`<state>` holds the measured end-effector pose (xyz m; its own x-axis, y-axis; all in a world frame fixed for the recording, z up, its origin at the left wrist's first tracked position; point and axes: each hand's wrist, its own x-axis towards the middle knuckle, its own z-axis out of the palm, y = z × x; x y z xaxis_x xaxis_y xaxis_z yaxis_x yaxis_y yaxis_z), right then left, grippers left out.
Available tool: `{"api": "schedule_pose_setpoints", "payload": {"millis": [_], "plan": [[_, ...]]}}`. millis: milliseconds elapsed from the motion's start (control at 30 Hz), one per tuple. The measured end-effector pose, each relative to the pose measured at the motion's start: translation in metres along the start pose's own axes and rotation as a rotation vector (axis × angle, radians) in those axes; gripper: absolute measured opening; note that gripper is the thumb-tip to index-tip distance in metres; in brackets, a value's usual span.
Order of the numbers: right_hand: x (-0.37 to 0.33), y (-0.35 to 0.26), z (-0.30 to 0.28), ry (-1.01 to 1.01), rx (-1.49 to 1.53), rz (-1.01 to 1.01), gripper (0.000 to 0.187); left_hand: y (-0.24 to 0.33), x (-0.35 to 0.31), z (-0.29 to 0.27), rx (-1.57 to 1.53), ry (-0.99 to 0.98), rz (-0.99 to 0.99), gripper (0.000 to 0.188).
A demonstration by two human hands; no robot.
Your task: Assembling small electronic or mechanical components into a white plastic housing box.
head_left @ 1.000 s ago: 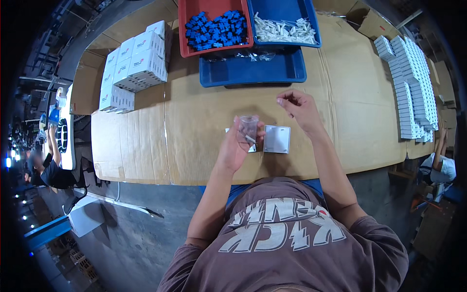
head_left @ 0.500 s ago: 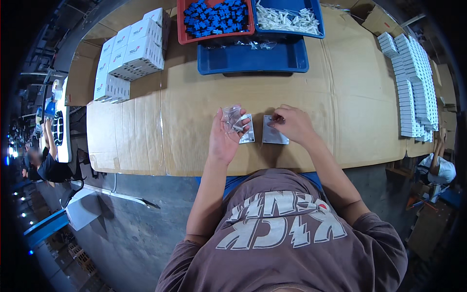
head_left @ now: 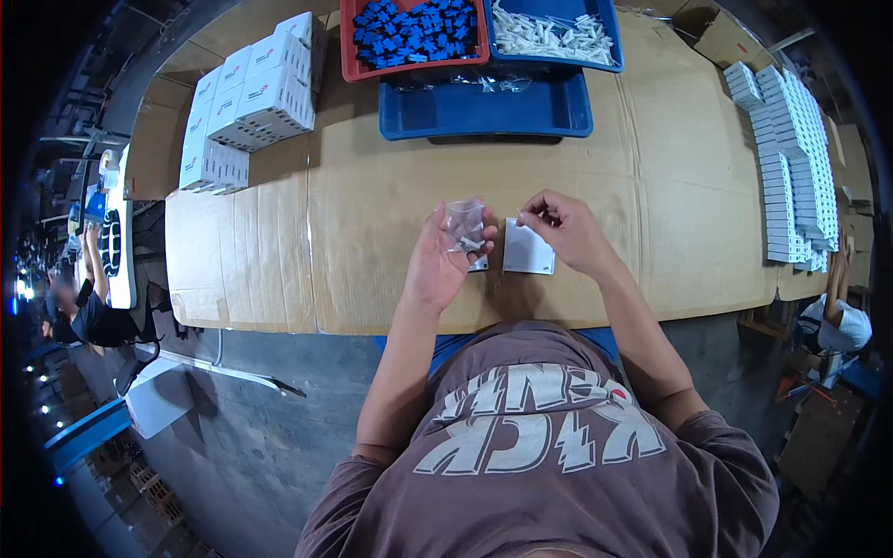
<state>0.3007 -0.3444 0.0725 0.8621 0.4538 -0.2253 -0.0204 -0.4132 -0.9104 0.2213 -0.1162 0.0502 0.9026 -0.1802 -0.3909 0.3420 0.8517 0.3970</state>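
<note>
A small clear plastic bag [head_left: 464,226] with a few small white pieces in it lies across the upturned palm of my left hand [head_left: 450,253], and its fingers curl round it. Partly beneath that hand is a flat white square piece [head_left: 479,264], mostly hidden. Another flat white square piece [head_left: 528,248] lies on the cardboard to the right, its face showing. Over its upper right corner is my right hand [head_left: 566,226], thumb and index fingertips pinched together. Whatever is between those fingertips, if anything, is too small to make out.
Cardboard covers the table [head_left: 391,186]. At the back stand a red bin [head_left: 348,65] of blue parts, a blue bin [head_left: 618,56] of white parts and a lower blue tray [head_left: 484,128]. White boxes [head_left: 270,93] are stacked left, more boxes [head_left: 791,167] right. Two people work at the sides.
My right hand has risen slightly off the right white piece, uncovering its face. My left hand has shifted a little right with the bag, hiding more of the left white piece.
</note>
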Motion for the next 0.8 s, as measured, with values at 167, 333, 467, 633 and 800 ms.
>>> {"api": "schedule_pose_setpoints", "payload": {"millis": [167,333,467,633,800], "plan": [[0.014,-0.032,-0.008,-0.018,0.232,-0.02,0.012,-0.009,-0.001,0.006,0.109,0.007,-0.061,0.058],[0.019,-0.042,-0.006,-0.01,0.124,-0.056,0.013,-0.011,-0.002,0.014,0.176,-0.037,-0.105,0.057],[0.017,-0.054,-0.006,-0.069,0.084,-0.138,0.014,-0.011,-0.002,0.012,0.178,-0.023,-0.12,0.055],[0.023,-0.062,-0.011,-0.157,-0.045,-0.106,0.015,-0.011,-0.003,0.015,0.17,-0.011,-0.137,0.053],[0.032,-0.05,-0.012,-0.307,-0.045,-0.194,0.011,-0.011,-0.003,0.016,0.163,-0.021,-0.153,0.05]]}}
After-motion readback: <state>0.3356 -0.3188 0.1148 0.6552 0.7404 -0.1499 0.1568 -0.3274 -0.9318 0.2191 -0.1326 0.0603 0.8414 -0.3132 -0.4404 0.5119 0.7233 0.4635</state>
